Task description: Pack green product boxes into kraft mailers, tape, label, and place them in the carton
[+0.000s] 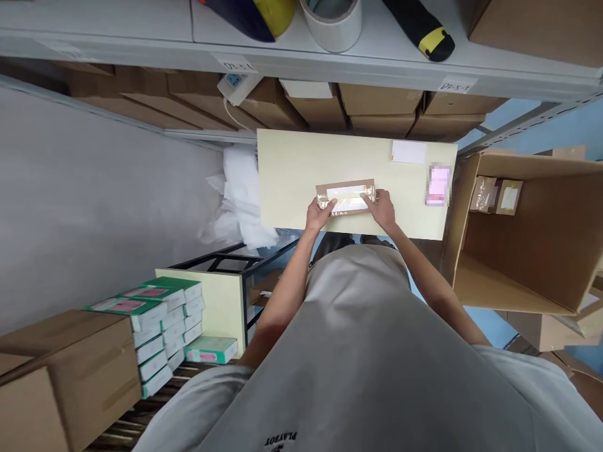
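Observation:
A small brown parcel (345, 189), partly covered in shiny clear tape and bearing a white label, lies on a pale yellow table (292, 176). My left hand (319, 212) grips the parcel's left end with curled fingers. At the right end my right hand (382, 207) presses its fingers down on the parcel. Both forearms reach out from my grey shirt toward the table.
A white slip (408, 151) and a pink item (439, 184) lie on the table's right part. An open cardboard box (532, 251) with taped parcels stands right. Stacked green-and-white boxes (160, 326) sit lower left. A tape roll (332, 22) rests on the shelf above.

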{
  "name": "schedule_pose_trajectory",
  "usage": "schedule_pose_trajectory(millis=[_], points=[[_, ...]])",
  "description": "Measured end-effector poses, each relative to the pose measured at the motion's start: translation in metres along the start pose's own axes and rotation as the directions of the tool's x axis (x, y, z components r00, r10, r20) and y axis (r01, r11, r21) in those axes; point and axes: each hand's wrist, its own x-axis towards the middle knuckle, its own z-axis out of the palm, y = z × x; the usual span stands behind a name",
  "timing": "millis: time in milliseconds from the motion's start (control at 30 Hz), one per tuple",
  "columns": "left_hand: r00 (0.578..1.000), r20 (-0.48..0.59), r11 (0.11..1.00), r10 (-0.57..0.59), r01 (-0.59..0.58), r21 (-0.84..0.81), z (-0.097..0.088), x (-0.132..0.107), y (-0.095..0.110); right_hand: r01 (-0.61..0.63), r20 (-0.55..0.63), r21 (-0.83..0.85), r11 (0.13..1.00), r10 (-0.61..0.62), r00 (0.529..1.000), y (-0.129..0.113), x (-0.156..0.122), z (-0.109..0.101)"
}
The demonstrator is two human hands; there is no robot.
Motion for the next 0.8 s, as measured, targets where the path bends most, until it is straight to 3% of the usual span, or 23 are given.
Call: schedule_pose_trajectory(millis=[100, 233, 333, 433, 667, 800], points=[[0.999, 0.018, 0.998, 0.050, -0.050, 0.028, -0.001, 0.001, 0.006, 0.024, -0.038, -0.061, 0.998, -0.027, 0.999, -0.002, 0.000, -0.008], [0.977, 0.082, 0.977, 0.195, -0.201, 0.070, 0.000, 0.016, 0.015, 0.164, -0.108, -0.100, 0.981, -0.175, 0.979, 0.008, -0.001, -0.023], [0.957, 0.089, 0.941, 0.275, -0.287, 0.179, 0.005, 0.034, 0.016, 0.228, -0.077, -0.105, 0.968, -0.236, 0.969, 0.025, -0.002, -0.033], [0.952, 0.090, 0.907, 0.294, -0.307, 0.288, 0.012, 0.044, 0.008, 0.212, -0.037, -0.145, 0.966, -0.220, 0.975, 0.043, -0.005, -0.033], [0.977, 0.160, 0.942, 0.141, -0.182, 0.283, 0.026, 0.019, -0.022, 0.097, -0.004, -0.159, 0.982, -0.099, 0.995, 0.069, -0.022, -0.009], [0.967, 0.155, 0.932, 0.202, -0.238, 0.272, 0.025, 0.007, -0.019, 0.090, 0.065, -0.143, 0.986, -0.082, 0.995, 0.079, -0.025, -0.013]])
